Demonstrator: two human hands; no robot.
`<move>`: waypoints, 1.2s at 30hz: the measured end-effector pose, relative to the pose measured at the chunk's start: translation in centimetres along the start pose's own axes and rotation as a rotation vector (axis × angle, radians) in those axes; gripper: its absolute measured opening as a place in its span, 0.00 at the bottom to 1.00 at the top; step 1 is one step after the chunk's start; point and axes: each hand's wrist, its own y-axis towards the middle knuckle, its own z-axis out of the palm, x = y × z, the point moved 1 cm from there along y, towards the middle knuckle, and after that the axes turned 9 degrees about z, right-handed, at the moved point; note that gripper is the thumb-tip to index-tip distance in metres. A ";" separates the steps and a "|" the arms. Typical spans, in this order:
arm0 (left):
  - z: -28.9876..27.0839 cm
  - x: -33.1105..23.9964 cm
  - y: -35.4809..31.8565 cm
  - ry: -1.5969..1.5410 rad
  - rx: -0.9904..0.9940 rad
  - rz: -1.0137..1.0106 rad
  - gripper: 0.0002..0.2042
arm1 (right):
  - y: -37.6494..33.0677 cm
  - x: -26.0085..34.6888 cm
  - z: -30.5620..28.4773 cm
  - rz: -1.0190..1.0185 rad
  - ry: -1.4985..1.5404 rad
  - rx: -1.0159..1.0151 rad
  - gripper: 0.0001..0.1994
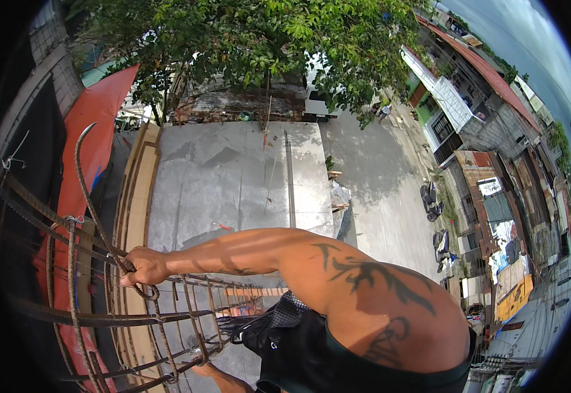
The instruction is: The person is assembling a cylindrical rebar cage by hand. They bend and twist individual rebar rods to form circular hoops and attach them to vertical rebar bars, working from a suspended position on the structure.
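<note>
My right hand (145, 266) reaches out to the left on a tattooed arm. Its fingers are wrapped round a rusty steel rebar (85, 170), which curves up to a free tip and has a small hooked loop just below the hand. The hand is at the top of a rebar cage (158, 319) made of long bars crossed by several stirrups. Thin tie wire (73, 221) binds one of the joints. Lower down, my left hand (203, 369) is beside the cage's lower bars; its fingers are mostly hidden.
Wooden planks (143, 183) run along the left of a grey concrete slab (213, 170) far below. An orange-red tarp (99, 124) hangs at the left. A tree (259, 39) stands beyond. On the right are a street (390, 190), parked motorcycles (431, 200) and rusty-roofed houses (482, 190).
</note>
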 end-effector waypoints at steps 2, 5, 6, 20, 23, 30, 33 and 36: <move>-0.2 0.4 0.0 -0.023 -0.007 -0.017 0.20 | 0.0 0.1 -0.1 0.015 -0.012 0.020 0.18; -0.8 1.1 0.0 -0.060 -0.012 -0.042 0.21 | 0.0 0.1 -0.1 0.024 -0.026 0.030 0.18; -1.2 1.5 0.0 -0.076 -0.018 -0.047 0.21 | 0.0 0.1 -0.1 0.024 -0.026 0.024 0.18; -6.6 3.4 -6.5 0.216 -0.199 -0.087 0.27 | 1.3 -0.9 0.3 -0.041 -0.007 0.087 0.20; -8.7 0.5 -11.3 0.380 -0.291 0.032 0.27 | 1.1 -1.0 0.8 0.009 0.116 0.136 0.15; -12.5 -1.4 -16.7 0.407 -0.296 0.036 0.31 | 1.2 -1.1 1.3 -0.041 0.049 0.106 0.15; -14.2 -0.3 -18.8 0.002 -0.230 -0.241 0.35 | 1.3 -1.2 1.3 -0.034 0.033 0.099 0.15; -15.8 -0.1 -20.9 -0.737 -0.036 -0.567 0.32 | 1.3 -1.1 1.2 -0.012 0.035 0.098 0.14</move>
